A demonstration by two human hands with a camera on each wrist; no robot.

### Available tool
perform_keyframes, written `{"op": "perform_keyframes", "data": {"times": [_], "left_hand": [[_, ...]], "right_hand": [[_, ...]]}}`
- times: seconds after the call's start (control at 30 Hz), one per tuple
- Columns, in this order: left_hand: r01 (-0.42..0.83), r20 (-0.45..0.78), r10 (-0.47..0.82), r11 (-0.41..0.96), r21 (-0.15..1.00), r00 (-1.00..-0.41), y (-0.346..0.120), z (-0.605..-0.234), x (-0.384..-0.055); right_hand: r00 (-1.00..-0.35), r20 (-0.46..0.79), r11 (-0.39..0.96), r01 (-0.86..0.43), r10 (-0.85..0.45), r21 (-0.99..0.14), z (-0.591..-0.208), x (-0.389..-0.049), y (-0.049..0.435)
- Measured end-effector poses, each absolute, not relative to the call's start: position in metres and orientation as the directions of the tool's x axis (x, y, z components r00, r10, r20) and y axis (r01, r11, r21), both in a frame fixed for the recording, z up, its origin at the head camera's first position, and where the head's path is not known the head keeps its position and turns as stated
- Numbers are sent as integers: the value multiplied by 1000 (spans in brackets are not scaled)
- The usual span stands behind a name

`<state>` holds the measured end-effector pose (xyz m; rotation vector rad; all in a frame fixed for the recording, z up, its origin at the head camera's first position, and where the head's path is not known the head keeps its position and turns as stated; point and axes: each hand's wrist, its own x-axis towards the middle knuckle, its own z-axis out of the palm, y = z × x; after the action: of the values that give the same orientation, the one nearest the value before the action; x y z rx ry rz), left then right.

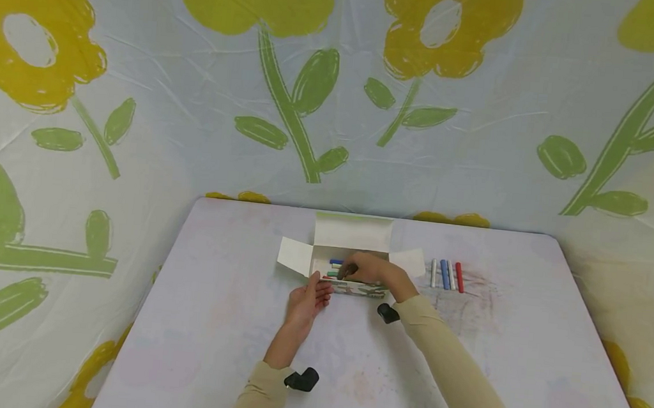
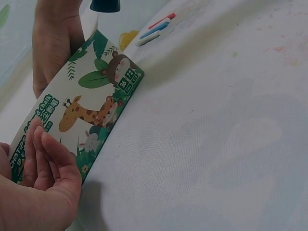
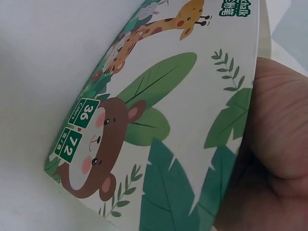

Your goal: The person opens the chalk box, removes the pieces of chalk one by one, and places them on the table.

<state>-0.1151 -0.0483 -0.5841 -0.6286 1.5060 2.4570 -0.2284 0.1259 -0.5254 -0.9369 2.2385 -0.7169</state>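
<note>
Box [image 3: 185, 115]: smooth printed card, faint sheen. Flaps [image 1: 353, 233]: matt white card. Sticks [image 1: 445, 275]: matt. Tabletop [image 1: 208, 323]: matt, fine cloth-like weave. Backdrop [image 1: 197, 91]: creased cloth. Sleeve [image 1: 448, 351]: matt cloth.

Left hand [image 2: 55, 178] at animal-printed chalk box [image 2: 94, 103], right hand [image 2: 54, 50] behind; red, blue, pale sticks [image 2: 155, 29] beyond.

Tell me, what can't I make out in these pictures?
1. Whether the right hand holds anything: its fingertips are dark and small in the head view, and behind the box in both wrist views.
2. How many sticks lie inside: the right hand and the box's front wall block part in the head view.
3. Some lettering: the left hand covers it in the left wrist view; the top edge crops it in the right wrist view.
</note>
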Motion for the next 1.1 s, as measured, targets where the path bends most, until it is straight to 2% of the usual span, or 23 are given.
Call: {"op": "perform_keyframes", "data": {"times": [0.2,0.37,0.87,1.1], "left_hand": [[-375,-448,-59,-459,805,-892,-48,-586,-116],[-371,-443,-56,-457,808,-895,-48,-586,-116],[-378,-441,-48,-441,814,-896,-51,-581,-118],[-389,-459,-64,-435,812,-886,-49,-584,-120]], "right_hand": [[-564,-344,631,-457,-751,-627,-524,-230,123],[-597,-316,631,-442,-737,-638,-526,-228,126],[-672,-56,491,-478,-738,-729,-522,-220,150],[-724,-18,474,-433,-690,-767,-516,-217,161]]}}
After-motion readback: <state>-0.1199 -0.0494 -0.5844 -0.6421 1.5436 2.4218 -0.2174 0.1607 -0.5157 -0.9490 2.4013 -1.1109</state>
